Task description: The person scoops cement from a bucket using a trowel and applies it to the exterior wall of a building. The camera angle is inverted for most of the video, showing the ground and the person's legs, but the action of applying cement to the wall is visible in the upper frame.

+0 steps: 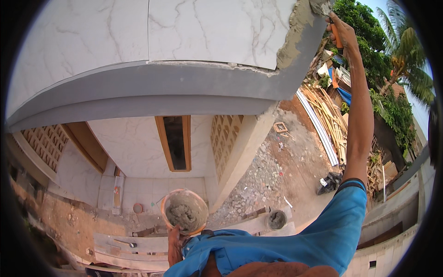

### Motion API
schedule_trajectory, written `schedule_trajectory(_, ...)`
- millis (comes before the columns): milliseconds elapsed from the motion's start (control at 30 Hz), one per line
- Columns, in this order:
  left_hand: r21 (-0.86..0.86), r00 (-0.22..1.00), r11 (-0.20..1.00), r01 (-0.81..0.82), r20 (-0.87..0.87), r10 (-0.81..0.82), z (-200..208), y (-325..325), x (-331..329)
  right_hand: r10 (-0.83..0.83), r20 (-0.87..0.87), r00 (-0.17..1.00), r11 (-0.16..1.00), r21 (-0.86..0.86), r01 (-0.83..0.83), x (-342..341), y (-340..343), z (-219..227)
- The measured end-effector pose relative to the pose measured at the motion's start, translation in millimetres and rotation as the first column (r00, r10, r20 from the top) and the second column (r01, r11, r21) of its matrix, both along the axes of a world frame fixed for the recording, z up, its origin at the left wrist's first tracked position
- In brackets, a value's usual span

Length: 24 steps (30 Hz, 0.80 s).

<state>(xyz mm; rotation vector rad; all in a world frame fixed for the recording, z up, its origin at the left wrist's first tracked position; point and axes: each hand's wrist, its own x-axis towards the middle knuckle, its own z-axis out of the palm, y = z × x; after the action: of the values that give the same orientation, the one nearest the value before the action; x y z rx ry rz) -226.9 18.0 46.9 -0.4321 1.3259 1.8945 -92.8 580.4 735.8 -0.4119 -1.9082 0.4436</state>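
Blue shirt [286, 244] closest, your right hand [347, 36] grips a trowel [336, 34] beside the mortared edge [295, 37]; your left hand [174, 243] grasps the bucket [200, 202], presumably keeping mortar [183, 216] handy.

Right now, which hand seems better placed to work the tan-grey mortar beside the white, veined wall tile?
Probably the right hand: it is raised near the tan-grey mortar, gripping an orange-handled tool. The left hand is down low, holding the round orange-rimmed bucket.
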Motion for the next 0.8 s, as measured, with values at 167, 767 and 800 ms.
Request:
schedule_trajectory(167,0.048,0.999,0.998,-0.034,0.044,0.032,4,-13,-8,-0.175,-0.127,0.976,0.977,-0.147,0.156,26,7,-46)
schedule_trajectory(767,-0.147,0.92,0.971,0.187,-0.32,-0.226,82,-7,-50,0.362,0.799,0.48,0.909,-0.417,0.007,38,-296,-462)
schedule_trajectory(800,-0.12,0.919,0.974,0.192,-0.325,-0.221,96,-2,-52,0.253,0.869,0.426,0.965,-0.257,-0.049,27,-311,-459)
